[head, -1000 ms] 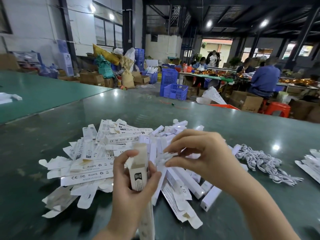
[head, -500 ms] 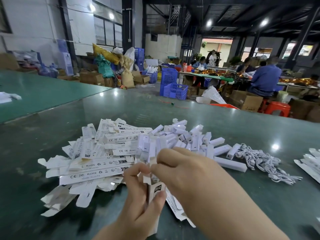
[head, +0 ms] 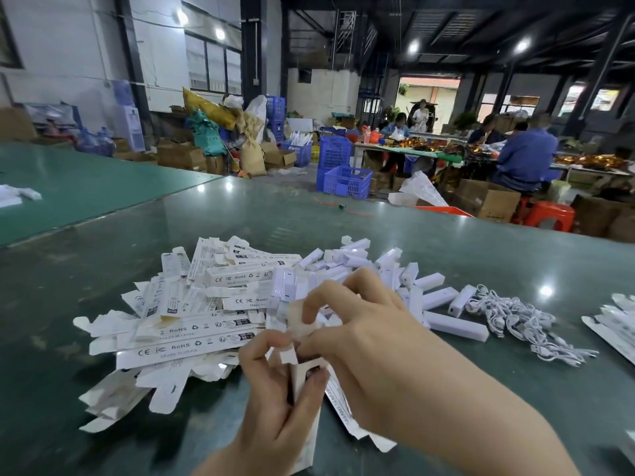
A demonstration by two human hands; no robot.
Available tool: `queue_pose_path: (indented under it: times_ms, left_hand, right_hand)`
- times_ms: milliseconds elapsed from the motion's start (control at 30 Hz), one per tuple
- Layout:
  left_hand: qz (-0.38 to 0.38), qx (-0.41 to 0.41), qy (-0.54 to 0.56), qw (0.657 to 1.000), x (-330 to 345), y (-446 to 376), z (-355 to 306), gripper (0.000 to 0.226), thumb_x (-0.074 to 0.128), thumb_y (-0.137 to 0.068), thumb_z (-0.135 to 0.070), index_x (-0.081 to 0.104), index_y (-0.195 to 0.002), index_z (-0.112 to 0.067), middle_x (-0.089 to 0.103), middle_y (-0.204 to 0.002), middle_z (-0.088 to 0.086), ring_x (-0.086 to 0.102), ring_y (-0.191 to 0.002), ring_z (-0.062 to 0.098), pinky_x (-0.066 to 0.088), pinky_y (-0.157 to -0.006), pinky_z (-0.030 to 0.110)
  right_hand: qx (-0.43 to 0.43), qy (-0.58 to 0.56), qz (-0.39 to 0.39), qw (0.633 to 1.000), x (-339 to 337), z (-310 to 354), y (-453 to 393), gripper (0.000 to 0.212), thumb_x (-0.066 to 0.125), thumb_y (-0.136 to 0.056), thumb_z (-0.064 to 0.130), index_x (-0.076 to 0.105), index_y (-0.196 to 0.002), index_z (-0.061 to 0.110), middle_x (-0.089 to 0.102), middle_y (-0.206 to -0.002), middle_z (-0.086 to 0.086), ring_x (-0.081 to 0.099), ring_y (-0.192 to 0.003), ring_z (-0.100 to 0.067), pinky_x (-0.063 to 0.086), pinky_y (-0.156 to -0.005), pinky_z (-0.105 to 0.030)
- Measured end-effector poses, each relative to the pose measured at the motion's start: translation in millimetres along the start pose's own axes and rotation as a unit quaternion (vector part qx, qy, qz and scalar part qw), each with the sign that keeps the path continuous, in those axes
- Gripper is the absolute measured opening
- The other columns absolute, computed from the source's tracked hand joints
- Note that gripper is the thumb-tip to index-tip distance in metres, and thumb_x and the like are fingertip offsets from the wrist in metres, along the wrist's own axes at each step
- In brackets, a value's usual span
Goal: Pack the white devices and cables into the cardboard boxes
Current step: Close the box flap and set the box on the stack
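My left hand (head: 275, 403) grips a narrow white cardboard box (head: 302, 376), held upright over the table's near edge. My right hand (head: 360, 341) pinches the box's top flap (head: 298, 319) between thumb and fingers. Behind the hands lies a heap of flat printed white boxes (head: 192, 310). To its right is a pile of white stick-shaped devices (head: 395, 273). A tangle of white cables (head: 515, 314) lies further right on the dark green table (head: 378, 228).
More flat white boxes (head: 615, 321) lie at the right edge. A second green table (head: 86, 187) stands at the left. Beyond the table's far edge are blue crates (head: 343, 176), cardboard cartons (head: 491, 201), red stools (head: 546, 214) and seated people at another bench.
Both hands came together over the box and dropped toward the near edge. My right hand moved from above the device pile onto the box's top flap. The left keeps its hold.
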State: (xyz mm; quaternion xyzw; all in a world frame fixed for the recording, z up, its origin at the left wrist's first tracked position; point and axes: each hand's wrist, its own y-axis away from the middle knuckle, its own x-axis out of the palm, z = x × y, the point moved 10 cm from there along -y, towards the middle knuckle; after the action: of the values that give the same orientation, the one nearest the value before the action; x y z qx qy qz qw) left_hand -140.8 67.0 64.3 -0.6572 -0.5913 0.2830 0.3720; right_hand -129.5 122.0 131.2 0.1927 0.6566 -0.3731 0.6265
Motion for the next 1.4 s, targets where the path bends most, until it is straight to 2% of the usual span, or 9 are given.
queue_pose_path:
  times_ms: [133, 267, 367, 500, 633, 833, 1100, 1233, 1400]
  left_hand:
    - [-0.013, 0.007, 0.011, 1.000, -4, 0, 0, 0.047, 0.049, -0.089, -0.004, 0.033, -0.108, -0.044, 0.055, -0.082, 0.018, 0.058, -0.069, 0.000, 0.047, -0.068, 0.015]
    - [-0.008, 0.031, -0.013, 0.999, -2, 1, 0, 0.066, 0.043, -0.074, 0.019, 0.023, -0.115, -0.028, 0.058, -0.083, 0.006, 0.056, -0.067, 0.010, 0.047, -0.065, 0.023]
    - [-0.008, 0.069, -0.043, 0.997, -1, 1, -6, 0.061, 0.046, -0.071, 0.022, 0.016, -0.104, -0.019, 0.055, -0.077, 0.014, 0.056, -0.063, 0.016, 0.048, -0.063, 0.029]
    - [-0.023, 0.057, -0.046, 0.997, -4, 2, -5, 0.066, 0.051, -0.075, 0.019, 0.025, -0.114, -0.028, 0.059, -0.095, 0.011, 0.061, -0.073, 0.006, 0.051, -0.071, 0.026]
    - [-0.039, 0.056, -0.049, 0.996, -6, 3, -4, 0.050, 0.053, -0.083, 0.002, 0.038, -0.118, -0.031, 0.057, -0.096, 0.011, 0.058, -0.074, 0.008, 0.051, -0.074, 0.030]
    - [-0.062, 0.057, -0.041, 0.996, -11, 6, -7, 0.034, 0.060, -0.087, -0.014, 0.043, -0.113, -0.030, 0.055, -0.097, 0.016, 0.057, -0.070, 0.015, 0.050, -0.067, 0.028]
    - [-0.066, 0.060, -0.058, 0.994, -11, 7, -5, 0.027, 0.059, -0.092, -0.034, 0.042, -0.114, -0.034, 0.054, -0.082, 0.016, 0.056, -0.068, 0.013, 0.045, -0.064, 0.032]
    - [-0.062, 0.064, -0.090, 0.992, -11, 10, -3, 0.032, 0.057, -0.094, -0.033, 0.038, -0.120, -0.033, 0.051, -0.082, 0.023, 0.055, -0.070, 0.017, 0.048, -0.066, 0.036]
    - [-0.046, 0.054, -0.117, 0.991, -12, 10, 2, 0.020, 0.056, -0.095, -0.035, 0.050, -0.114, -0.032, 0.059, -0.101, 0.007, 0.057, -0.065, 0.022, 0.048, -0.068, 0.043]
  right_hand:
    - [0.046, -0.010, 0.008, 0.999, 8, -4, 0, 0.054, 0.031, -0.064, 0.017, 0.069, -0.099, 0.034, 0.040, -0.132, 0.001, 0.024, -0.117, -0.028, 0.015, -0.091, -0.038]
    - [0.054, -0.031, 0.013, 0.998, 5, -12, -1, 0.071, 0.028, -0.070, 0.005, 0.055, -0.119, 0.051, 0.004, -0.150, 0.017, -0.013, -0.125, -0.008, -0.009, -0.102, -0.037]
    - [0.034, -0.041, 0.016, 0.998, -2, -12, -1, 0.066, 0.030, -0.074, 0.008, 0.056, -0.119, 0.048, 0.023, -0.148, 0.013, 0.002, -0.127, -0.008, 0.002, -0.104, -0.035]
    - [0.048, -0.083, -0.066, 0.993, -26, -32, 5, 0.068, 0.024, -0.063, 0.005, 0.069, -0.105, 0.035, 0.061, -0.109, 0.014, 0.041, -0.103, -0.012, 0.036, -0.093, -0.037]
    - [0.012, -0.121, -0.006, 0.993, -7, -20, 1, 0.063, 0.037, -0.073, -0.005, 0.069, -0.107, 0.037, 0.060, -0.104, 0.013, 0.043, -0.098, -0.012, 0.042, -0.087, -0.036]
    - [0.039, -0.275, 0.033, 0.960, -3, -33, 6, 0.055, 0.036, -0.083, -0.006, 0.071, -0.107, 0.028, 0.062, -0.105, 0.018, 0.054, -0.079, 0.009, 0.039, -0.062, -0.007]
    - [-0.016, -0.201, 0.050, 0.978, 1, -17, 4, 0.057, 0.039, -0.082, -0.007, 0.068, -0.116, 0.029, 0.058, -0.122, 0.025, 0.042, -0.111, 0.006, 0.034, -0.092, -0.010]
    - [0.011, -0.256, 0.065, 0.964, 0, -24, 8, 0.049, 0.040, -0.079, 0.000, 0.073, -0.105, 0.025, 0.058, -0.120, 0.028, 0.053, -0.105, 0.013, 0.040, -0.080, -0.003]
    - [0.091, -0.376, -0.106, 0.916, -23, -52, 2, 0.034, 0.039, -0.070, 0.009, 0.068, -0.065, 0.025, 0.072, -0.077, 0.001, 0.062, -0.061, -0.017, 0.052, -0.057, -0.034]
